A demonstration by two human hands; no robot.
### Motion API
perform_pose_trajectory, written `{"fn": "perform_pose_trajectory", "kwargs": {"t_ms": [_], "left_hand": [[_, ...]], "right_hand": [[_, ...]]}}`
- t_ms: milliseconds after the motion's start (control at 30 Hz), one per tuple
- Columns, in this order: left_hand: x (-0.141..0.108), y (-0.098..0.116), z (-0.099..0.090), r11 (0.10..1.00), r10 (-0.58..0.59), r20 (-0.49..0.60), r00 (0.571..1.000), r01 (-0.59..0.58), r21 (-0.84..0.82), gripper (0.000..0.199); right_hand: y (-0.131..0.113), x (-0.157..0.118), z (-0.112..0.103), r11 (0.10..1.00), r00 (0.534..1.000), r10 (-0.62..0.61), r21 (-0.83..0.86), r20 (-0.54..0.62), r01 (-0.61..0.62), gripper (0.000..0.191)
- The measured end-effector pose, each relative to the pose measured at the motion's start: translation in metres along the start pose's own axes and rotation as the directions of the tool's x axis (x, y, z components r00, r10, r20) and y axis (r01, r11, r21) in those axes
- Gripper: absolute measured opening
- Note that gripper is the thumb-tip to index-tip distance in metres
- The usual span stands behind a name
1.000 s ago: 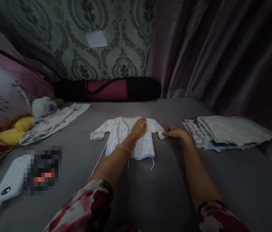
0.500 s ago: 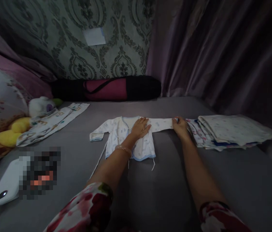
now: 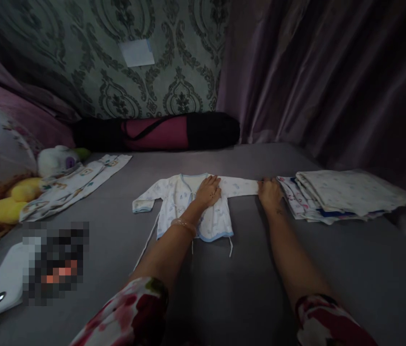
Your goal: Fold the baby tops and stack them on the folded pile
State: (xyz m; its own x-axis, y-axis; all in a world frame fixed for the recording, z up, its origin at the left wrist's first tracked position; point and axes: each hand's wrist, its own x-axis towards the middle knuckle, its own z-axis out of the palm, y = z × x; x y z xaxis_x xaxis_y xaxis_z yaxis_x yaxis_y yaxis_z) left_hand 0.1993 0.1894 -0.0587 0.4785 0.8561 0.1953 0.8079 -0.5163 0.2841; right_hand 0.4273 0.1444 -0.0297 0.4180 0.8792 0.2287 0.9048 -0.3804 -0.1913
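A small white baby shirt with pale prints, blue trim and thin ties lies spread on the grey bed sheet. My left hand rests flat on its chest, fingers stretched out. At the end of the right-side sleeve, my right hand has its fingers curled over the cuff, which it hides. The sleeve runs straight out between my two hands. Its opposite sleeve lies bent downward at the elbow.
Folded cloths are stacked just right of my right hand. Printed baby trousers, a yellow plush toy and a white device lie at left. A black and pink long bag lies along the wall.
My right hand has turned at the cuff, its fingers now curled down over it, and the sleeve lies slightly lower. My left hand stays on the shirt. The view has shifted slightly.
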Motion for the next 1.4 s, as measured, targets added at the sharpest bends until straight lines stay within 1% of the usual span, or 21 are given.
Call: {"fn": "perform_pose_trajectory", "kwargs": {"t_ms": [100, 133, 167, 200, 233, 267, 300, 333, 367, 400, 433, 467, 533, 667, 733, 867, 1033, 1133, 1233, 1300, 1400], "left_hand": [[-0.001, 0.001, 0.000, 0.999, 0.007, -0.042, 0.999, -0.009, -0.032, 0.053], [-0.001, 0.001, 0.001, 0.999, 0.011, -0.051, 0.999, -0.013, -0.038, 0.054], [-0.001, 0.001, 0.001, 0.999, 0.014, -0.054, 0.998, -0.017, -0.041, 0.055], [-0.001, 0.001, 0.000, 0.999, 0.016, -0.054, 0.998, -0.018, -0.043, 0.056], [-0.001, 0.001, 0.000, 0.999, 0.014, -0.053, 0.999, -0.016, -0.044, 0.056], [-0.001, 0.001, 0.000, 0.999, 0.012, -0.050, 0.999, -0.014, -0.045, 0.055], [-0.001, 0.001, 0.001, 0.999, 0.011, -0.045, 0.999, -0.013, -0.045, 0.055], [-0.001, 0.000, 0.001, 0.999, 0.014, -0.041, 0.999, -0.016, -0.046, 0.055], [-0.001, 0.000, 0.001, 0.999, 0.021, -0.037, 0.999, -0.022, -0.046, 0.055], [-0.001, -0.001, 0.001, 0.998, 0.029, -0.035, 0.999, -0.031, -0.048, 0.056], [-0.001, -0.001, 0.002, 0.998, 0.033, -0.033, 0.999, -0.035, -0.050, 0.057], [-0.002, -0.002, 0.002, 0.998, 0.034, -0.033, 0.999, -0.035, -0.052, 0.058], [-0.002, -0.001, 0.002, 0.998, 0.025, -0.033, 0.999, -0.027, -0.053, 0.059], [-0.003, 0.002, -0.002, 0.999, 0.002, -0.025, 1.000, -0.004, -0.045, 0.056], [-0.003, 0.004, -0.004, 0.999, -0.009, -0.017, 1.000, 0.008, -0.044, 0.055], [-0.003, 0.006, -0.008, 0.999, -0.016, 0.004, 1.000, 0.016, -0.052, 0.058], [-0.003, 0.005, -0.009, 0.998, -0.010, 0.004, 1.000, 0.010, -0.062, 0.058], [-0.003, 0.003, -0.008, 0.997, -0.007, 0.009, 1.000, 0.007, -0.071, 0.058], [-0.003, 0.003, -0.006, 0.998, -0.005, 0.032, 0.999, 0.007, -0.069, 0.060], [-0.002, 0.005, -0.008, 0.998, -0.013, 0.060, 0.998, 0.017, -0.066, 0.060], [0.000, 0.007, -0.018, 0.995, 0.013, 0.129, 0.992, 0.000, -0.097, 0.060]], "right_hand": [[-0.005, -0.001, -0.006, 1.000, 0.999, 0.023, 0.003, -0.024, -0.023, 0.039], [-0.010, -0.002, -0.008, 1.000, 1.000, -0.006, 0.014, -0.026, 0.006, 0.041], [-0.016, -0.004, -0.009, 0.997, 0.998, -0.065, 0.034, -0.021, 0.066, 0.043], [-0.024, -0.006, -0.009, 0.987, 0.989, -0.151, 0.063, -0.008, 0.151, 0.045], [-0.034, -0.009, -0.008, 0.961, 0.966, -0.259, 0.102, 0.019, 0.256, 0.047], [-0.044, -0.013, -0.006, 0.920, 0.926, -0.373, 0.147, 0.055, 0.362, 0.049], [-0.055, -0.017, -0.003, 0.872, 0.876, -0.473, 0.198, 0.098, 0.449, 0.050], [-0.065, -0.021, 0.001, 0.824, 0.820, -0.552, 0.252, 0.153, 0.507, 0.053], [-0.073, -0.025, 0.005, 0.795, 0.779, -0.593, 0.299, 0.203, 0.527, 0.056], [-0.080, -0.029, 0.009, 0.782, 0.753, -0.611, 0.333, 0.245, 0.526, 0.059], [-0.085, -0.031, 0.013, 0.782, 0.740, -0.612, 0.351, 0.279, 0.515, 0.061], [-0.087, -0.033, 0.016, 0.791, 0.739, -0.602, 0.354, 0.302, 0.499, 0.063], [-0.087, -0.033, 0.018, 0.811, 0.748, -0.577, 0.336, 0.328, 0.479, 0.064], [-0.080, -0.030, 0.016, 0.848, 0.771, -0.527, 0.276, 0.357, 0.451, 0.065], [-0.076, -0.029, 0.015, 0.876, 0.796, -0.481, 0.238, 0.368, 0.420, 0.065], [-0.070, -0.027, 0.015, 0.932, 0.860, -0.363, 0.155, 0.358, 0.329, 0.065], [-0.060, -0.024, 0.014, 0.965, 0.895, -0.262, 0.093, 0.362, 0.245, 0.066], [-0.050, -0.021, 0.013, 0.981, 0.925, -0.188, 0.025, 0.331, 0.190, 0.065], [-0.038, -0.018, 0.013, 0.995, 0.957, -0.073, -0.049, 0.282, 0.090, 0.068], [-0.030, -0.017, 0.013, 0.996, 0.969, -0.011, -0.082, 0.248, 0.032, 0.071], [-0.024, -0.015, 0.014, 0.995, 0.974, -0.005, -0.093, 0.226, 0.026, 0.072]]}}
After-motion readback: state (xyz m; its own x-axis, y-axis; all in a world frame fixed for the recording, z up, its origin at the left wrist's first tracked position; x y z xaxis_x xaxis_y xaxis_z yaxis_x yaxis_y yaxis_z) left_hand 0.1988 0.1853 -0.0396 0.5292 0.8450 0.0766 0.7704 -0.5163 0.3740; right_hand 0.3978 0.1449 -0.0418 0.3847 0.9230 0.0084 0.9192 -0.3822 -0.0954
